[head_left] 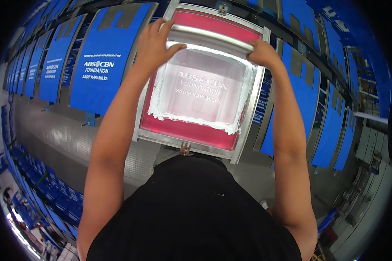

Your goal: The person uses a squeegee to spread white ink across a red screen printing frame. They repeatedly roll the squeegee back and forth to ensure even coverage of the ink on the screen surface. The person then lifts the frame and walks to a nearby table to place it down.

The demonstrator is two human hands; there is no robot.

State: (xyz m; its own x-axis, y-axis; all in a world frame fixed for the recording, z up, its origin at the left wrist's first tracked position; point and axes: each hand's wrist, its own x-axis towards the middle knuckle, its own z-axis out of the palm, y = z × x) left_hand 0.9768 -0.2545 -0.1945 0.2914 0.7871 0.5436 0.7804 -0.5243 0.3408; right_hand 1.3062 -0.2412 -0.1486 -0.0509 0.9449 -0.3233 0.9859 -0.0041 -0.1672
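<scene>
A screen-printing frame (140,114) lies in front of me, its mesh red at the borders and pale in the middle with reversed-out lettering. White ink (191,116) rings the pale area in thick, uneven smears. Across the far part of the mesh lies a long squeegee (211,37) with a rounded metallic handle. My left hand (154,45) grips its left end, fingers over the top and thumb on the near side. At the other end my right hand (264,54) is closed round it; some of its fingers are hidden.
Metal clamps hold the frame at its near side (185,148) and far side (222,8). Blue printed panels (111,61) stand in a row to the left, and more blue panels (292,91) to the right. Grey metal table surface (69,130) shows beside the frame.
</scene>
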